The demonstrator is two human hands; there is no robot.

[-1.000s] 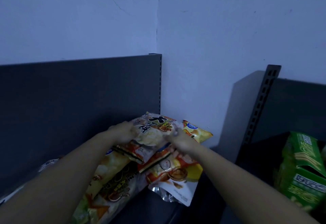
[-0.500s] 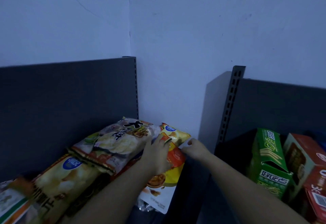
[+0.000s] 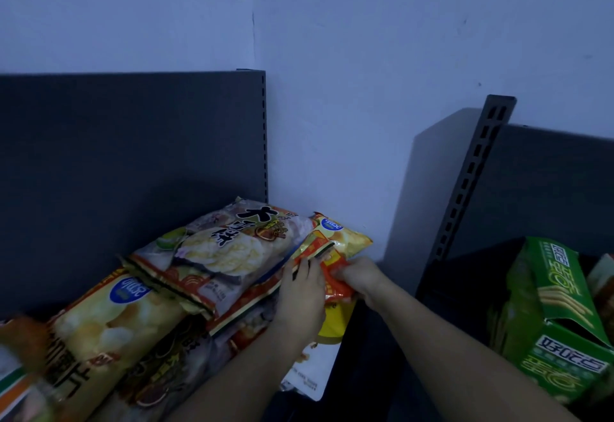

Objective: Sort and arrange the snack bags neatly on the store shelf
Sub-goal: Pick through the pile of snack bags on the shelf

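The dark shelf (image 3: 133, 155) is carrying overlapping snack bags, probably so that each front is showing. At the right end, near the wall corner, the orange-red bag (image 3: 336, 283) is lying partly under the big rice cracker bag (image 3: 232, 248). The right grip (image 3: 360, 277) is clasping its right edge with curled fingers, while the left grip (image 3: 300, 295) is pressing flat on it, so the bag is sitting between both, seemingly for straightening.
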